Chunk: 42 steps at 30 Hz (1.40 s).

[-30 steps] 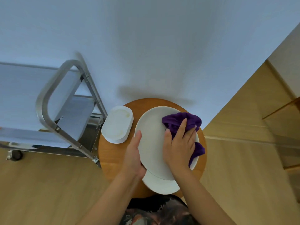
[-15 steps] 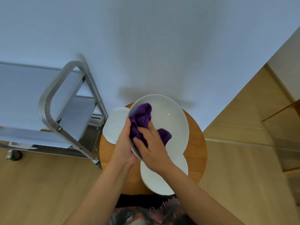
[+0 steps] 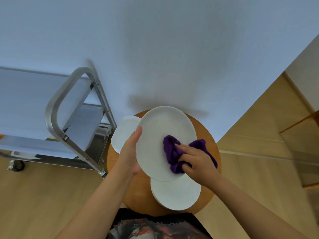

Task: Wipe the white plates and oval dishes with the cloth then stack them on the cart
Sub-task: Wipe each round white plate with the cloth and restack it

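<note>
My left hand [image 3: 129,153] grips the left rim of a white round plate [image 3: 160,128], held tilted above the round wooden table [image 3: 208,133]. My right hand [image 3: 198,163] presses a purple cloth [image 3: 171,152] against the plate's lower right face. Under the held plate, a stack of white plates [image 3: 176,194] rests on the table near me. A white oval dish [image 3: 123,135] lies at the table's left edge, partly hidden by my left hand and the plate. The steel cart [image 3: 69,107] stands to the left of the table.
A pale wall rises right behind the table and cart. The cart's tubular handle [image 3: 57,104] juts toward the table's left side, with a caster wheel [image 3: 17,165] on the wooden floor. Wooden furniture [image 3: 303,144] stands at the right.
The cloth and my right hand have swept from the plate's upper left rim to its lower right. The plate has tilted flatter toward me; my left hand keeps hold of the left rim.
</note>
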### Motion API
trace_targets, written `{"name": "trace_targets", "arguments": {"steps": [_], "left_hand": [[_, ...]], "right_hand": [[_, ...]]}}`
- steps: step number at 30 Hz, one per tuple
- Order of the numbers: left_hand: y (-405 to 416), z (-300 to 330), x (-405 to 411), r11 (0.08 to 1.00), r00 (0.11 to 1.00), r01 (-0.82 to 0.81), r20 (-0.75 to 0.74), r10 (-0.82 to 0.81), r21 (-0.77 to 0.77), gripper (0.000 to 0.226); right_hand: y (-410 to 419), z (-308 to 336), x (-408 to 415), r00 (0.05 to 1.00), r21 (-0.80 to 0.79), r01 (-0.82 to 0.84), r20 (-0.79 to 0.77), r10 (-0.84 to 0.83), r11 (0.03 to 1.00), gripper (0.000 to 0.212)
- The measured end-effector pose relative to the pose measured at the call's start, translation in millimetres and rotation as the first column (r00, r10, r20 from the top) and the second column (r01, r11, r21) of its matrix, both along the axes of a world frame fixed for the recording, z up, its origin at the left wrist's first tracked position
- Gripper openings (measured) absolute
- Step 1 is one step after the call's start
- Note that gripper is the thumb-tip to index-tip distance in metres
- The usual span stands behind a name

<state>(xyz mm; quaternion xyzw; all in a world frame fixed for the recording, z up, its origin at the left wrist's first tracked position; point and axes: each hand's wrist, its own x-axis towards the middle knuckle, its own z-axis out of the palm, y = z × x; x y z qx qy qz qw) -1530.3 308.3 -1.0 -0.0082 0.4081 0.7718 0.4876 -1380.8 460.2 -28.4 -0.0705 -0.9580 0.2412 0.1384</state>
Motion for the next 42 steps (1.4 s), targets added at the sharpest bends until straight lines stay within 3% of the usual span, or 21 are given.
{"name": "trace_targets", "arguments": {"steps": [3,5,7,9,10,12,15,18,24,30,33,38,42], "left_hand": [[-1,-1,-6,0.997,0.999,0.026,-0.033,-0.028,-0.067,0.054],[0,2,-10,0.995,0.997,0.058,-0.038,-0.062,-0.086,0.054],[3,8,-12,0.988,0.989,0.141,-0.028,-0.143,-0.065,0.052],[8,16,-12,0.974,0.977,0.211,0.000,-0.212,-0.077,0.044],[10,20,-12,0.963,0.969,0.247,0.006,-0.248,-0.111,0.041],[11,23,-13,0.925,0.942,0.329,-0.001,-0.335,-0.188,0.037],[10,24,-12,0.901,0.925,0.375,0.023,-0.379,-0.219,0.036],[9,24,-12,0.927,0.941,0.333,-0.001,-0.338,-0.174,0.040],[3,26,-16,0.963,0.973,0.183,-0.105,-0.207,-0.197,0.049],[7,24,-9,0.996,0.997,0.004,-0.080,-0.011,-0.093,0.035],[13,27,-5,0.999,0.998,-0.021,-0.058,0.018,-0.049,0.046],[27,27,10,0.989,0.987,-0.148,-0.073,0.146,-0.022,0.030],[36,27,22,0.960,0.963,-0.270,-0.033,0.269,-0.069,0.027]], "right_hand": [[-4,12,-4,0.972,-0.201,0.196,-0.092,-0.217,0.960,0.019],[-12,28,-13,0.925,-0.200,0.238,-0.251,-0.285,0.950,0.026],[-19,38,-22,0.949,0.039,0.117,-0.298,-0.100,0.992,0.031],[-21,41,-28,0.966,0.357,-0.172,-0.123,0.229,0.918,0.034],[-19,43,-31,0.938,0.434,-0.306,-0.017,0.347,0.847,0.035],[-7,49,-37,0.871,0.519,-0.455,0.090,0.483,0.724,0.037],[13,52,-45,0.792,0.647,-0.511,0.098,0.602,0.566,0.031],[29,53,-54,0.787,0.689,-0.493,0.094,0.609,0.531,0.028],[44,47,-47,0.967,0.581,-0.233,0.056,0.247,0.780,0.048],[25,16,-16,0.966,0.343,-0.031,0.251,-0.059,0.939,0.076],[1,4,-6,0.953,0.170,0.090,0.271,-0.134,0.981,0.079],[-45,10,-7,0.966,-0.168,0.228,0.162,-0.202,0.959,0.076],[-67,15,-15,0.966,-0.218,0.241,0.145,-0.213,0.946,0.089]]}}
